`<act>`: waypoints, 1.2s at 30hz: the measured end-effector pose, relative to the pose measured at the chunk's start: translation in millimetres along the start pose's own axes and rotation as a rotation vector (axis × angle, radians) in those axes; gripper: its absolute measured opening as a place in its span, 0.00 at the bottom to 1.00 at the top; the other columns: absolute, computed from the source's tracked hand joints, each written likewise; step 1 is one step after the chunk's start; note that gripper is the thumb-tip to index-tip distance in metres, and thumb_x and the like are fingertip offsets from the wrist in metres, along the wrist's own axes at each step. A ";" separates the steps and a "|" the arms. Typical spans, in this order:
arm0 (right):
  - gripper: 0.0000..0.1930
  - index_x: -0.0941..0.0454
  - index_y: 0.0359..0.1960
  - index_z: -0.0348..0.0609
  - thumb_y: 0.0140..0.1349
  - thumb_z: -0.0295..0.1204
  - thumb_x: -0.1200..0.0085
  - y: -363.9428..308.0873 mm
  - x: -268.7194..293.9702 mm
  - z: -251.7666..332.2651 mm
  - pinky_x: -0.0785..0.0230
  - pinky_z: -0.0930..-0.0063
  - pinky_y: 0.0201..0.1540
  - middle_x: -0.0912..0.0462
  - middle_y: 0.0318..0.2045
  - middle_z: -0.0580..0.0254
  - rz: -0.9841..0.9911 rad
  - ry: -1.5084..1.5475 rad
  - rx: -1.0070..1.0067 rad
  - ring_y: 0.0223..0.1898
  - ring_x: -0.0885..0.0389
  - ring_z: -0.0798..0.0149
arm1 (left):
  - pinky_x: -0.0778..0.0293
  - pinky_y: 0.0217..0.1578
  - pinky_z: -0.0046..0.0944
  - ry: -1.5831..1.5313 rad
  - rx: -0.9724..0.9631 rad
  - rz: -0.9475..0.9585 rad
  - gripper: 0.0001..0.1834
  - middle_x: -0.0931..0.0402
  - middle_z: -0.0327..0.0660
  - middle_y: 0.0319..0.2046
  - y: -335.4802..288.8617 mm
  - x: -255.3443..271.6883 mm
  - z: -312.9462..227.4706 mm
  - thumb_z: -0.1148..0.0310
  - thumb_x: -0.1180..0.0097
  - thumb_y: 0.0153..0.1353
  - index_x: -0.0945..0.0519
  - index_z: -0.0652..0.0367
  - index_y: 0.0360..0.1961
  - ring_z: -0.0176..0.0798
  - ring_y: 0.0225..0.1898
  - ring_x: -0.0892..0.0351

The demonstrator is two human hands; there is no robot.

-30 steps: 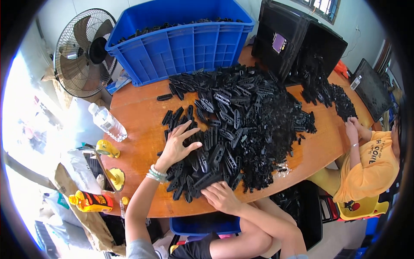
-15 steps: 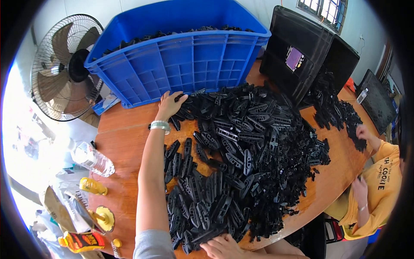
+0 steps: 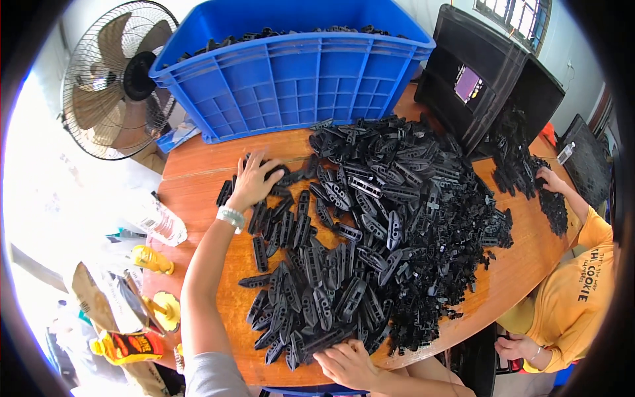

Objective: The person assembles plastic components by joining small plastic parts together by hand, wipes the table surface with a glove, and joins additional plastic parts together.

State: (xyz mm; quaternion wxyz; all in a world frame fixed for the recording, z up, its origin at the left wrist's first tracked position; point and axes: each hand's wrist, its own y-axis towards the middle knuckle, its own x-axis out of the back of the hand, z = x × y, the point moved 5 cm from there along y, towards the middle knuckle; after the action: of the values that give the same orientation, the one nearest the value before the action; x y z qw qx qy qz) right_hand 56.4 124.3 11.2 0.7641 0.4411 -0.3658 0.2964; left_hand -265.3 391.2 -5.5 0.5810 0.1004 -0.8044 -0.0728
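Note:
Many elongated black plastic parts (image 3: 324, 278) with slots and pointed ends lie in a heap on the wooden table. My left hand (image 3: 254, 180) rests palm down on several of them at the heap's upper left, fingers spread and slightly blurred. A pale bracelet circles that wrist. At the near edge my right hand (image 3: 347, 364) has its fingers bent around the end of a black plastic part (image 3: 327, 339), beside the lower heap. Smaller black pieces (image 3: 430, 291) are piled to the right of the long parts.
Behind the heap stands a blue bin (image 3: 291, 79) with black parts inside. A black crate (image 3: 456, 86) lies tipped at the back right. Bottles, bags and a fan (image 3: 119, 79) are at the left. On the right, a co-worker in a yellow shirt (image 3: 579, 298) reaches into another pile.
My left hand has moved from beside the blue bin toward me, drawing several parts away from the heap. The right hand stays at the near edge. The whole view has shifted slightly.

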 end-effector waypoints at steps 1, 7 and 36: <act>0.19 0.23 0.42 0.45 0.44 0.28 0.38 -1.4 -0.1 2.1 0.44 0.70 0.38 0.26 0.33 0.71 -0.028 -0.027 0.020 0.33 0.29 0.70 | 0.61 0.66 0.60 0.010 -0.020 -0.007 0.24 0.44 0.50 0.65 -15.7 7.0 -2.4 0.45 0.57 0.64 0.26 0.43 0.55 0.54 0.68 0.53; 0.18 0.23 0.43 0.43 0.48 0.29 0.41 -8.5 -6.9 2.7 0.43 0.69 0.40 0.26 0.32 0.70 -0.039 -0.052 0.068 0.35 0.30 0.68 | 0.61 0.66 0.59 0.017 -0.120 -0.031 0.22 0.45 0.55 0.64 -97.7 29.0 -11.0 0.49 0.55 0.65 0.26 0.44 0.56 0.56 0.69 0.54; 0.12 0.24 0.38 0.49 0.50 0.31 0.46 -5.8 0.3 5.4 0.40 0.47 0.51 0.27 0.37 0.65 -0.053 -0.013 0.063 0.43 0.27 0.63 | 0.55 0.61 0.69 -0.166 -0.238 0.114 0.23 0.29 0.39 0.56 81.1 -53.4 -104.7 0.52 0.44 0.52 0.22 0.42 0.50 0.55 0.64 0.45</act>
State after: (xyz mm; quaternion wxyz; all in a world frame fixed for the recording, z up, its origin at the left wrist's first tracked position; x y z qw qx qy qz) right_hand 59.5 117.0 10.6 0.7550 0.4764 -0.3495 0.2845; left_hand -155.9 483.0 -2.8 0.5234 -0.0213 -0.8398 -0.1427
